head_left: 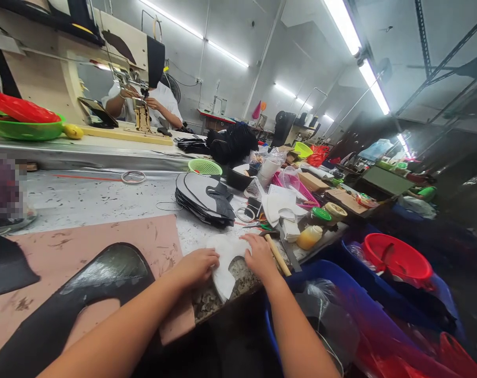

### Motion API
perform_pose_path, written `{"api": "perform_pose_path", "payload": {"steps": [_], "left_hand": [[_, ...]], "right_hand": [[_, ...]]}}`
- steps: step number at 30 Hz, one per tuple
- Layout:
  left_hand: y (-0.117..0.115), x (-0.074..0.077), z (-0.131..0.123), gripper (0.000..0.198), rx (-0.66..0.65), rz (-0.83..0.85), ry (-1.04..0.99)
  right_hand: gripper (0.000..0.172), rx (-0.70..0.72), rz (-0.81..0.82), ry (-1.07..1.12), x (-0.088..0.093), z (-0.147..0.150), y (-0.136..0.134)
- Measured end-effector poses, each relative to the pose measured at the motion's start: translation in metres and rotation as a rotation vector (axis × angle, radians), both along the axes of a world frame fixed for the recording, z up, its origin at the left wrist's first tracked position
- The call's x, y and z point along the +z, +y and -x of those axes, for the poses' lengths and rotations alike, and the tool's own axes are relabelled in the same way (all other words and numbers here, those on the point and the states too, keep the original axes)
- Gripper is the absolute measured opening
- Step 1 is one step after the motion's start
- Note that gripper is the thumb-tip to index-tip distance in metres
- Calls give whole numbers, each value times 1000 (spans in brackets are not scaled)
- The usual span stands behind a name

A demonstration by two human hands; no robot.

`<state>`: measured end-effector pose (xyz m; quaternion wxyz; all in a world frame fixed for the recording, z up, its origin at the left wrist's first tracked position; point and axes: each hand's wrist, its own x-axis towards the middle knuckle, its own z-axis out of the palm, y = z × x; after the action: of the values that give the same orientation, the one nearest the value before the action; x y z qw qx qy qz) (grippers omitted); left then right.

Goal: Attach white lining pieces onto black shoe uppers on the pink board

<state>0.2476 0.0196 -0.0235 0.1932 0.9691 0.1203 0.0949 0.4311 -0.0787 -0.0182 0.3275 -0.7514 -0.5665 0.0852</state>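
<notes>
A white curved fabric piece (226,262) lies on the speckled worktable (104,202) near its front edge. My left hand (197,266) rests on its left part, fingers curled and pinching the fabric. My right hand (260,255) presses on its upper right end, fingers bent down on it. A large glossy black cut piece (84,294) lies on a pink mat (104,247) under my left forearm. A wooden-handled tool (278,255) lies just right of my right hand.
A stack of black and grey cut pieces (207,199) sits beyond my hands, with white pieces (280,207), jars (309,236) and a green basket (205,168) around it. Blue bins (341,294) and a red basin (396,257) stand at the right. Another person (159,105) works at a sewing machine at the back.
</notes>
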Motion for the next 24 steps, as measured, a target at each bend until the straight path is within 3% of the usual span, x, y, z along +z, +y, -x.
{"api": "perform_pose_path", "payload": {"steps": [3,6,9,11,15,21,24], "left_hand": [[-1,2,0,23,-2,-4,25],[-2,8,1,24,3,-6,70],[-4,13,4,30,-2,-6,113],[-6,16,5,33,-13,-4,133],[-9,19,7,23,-17,-1,153],[-13,13,-1,15,88,-23,169],[-12,9,-5,22,130,-20,188]], "right_hand": [[38,211,-4,-31,1,34,-21],[53,334,19,-30,1,56,-39],[66,303,22,-26,0,59,-49],[56,270,-11,-17,-1,56,-49],[16,173,-135,48,-2,52,-40],[14,18,-221,161,-7,56,-33],[14,-80,-224,219,-15,55,-39]]}}
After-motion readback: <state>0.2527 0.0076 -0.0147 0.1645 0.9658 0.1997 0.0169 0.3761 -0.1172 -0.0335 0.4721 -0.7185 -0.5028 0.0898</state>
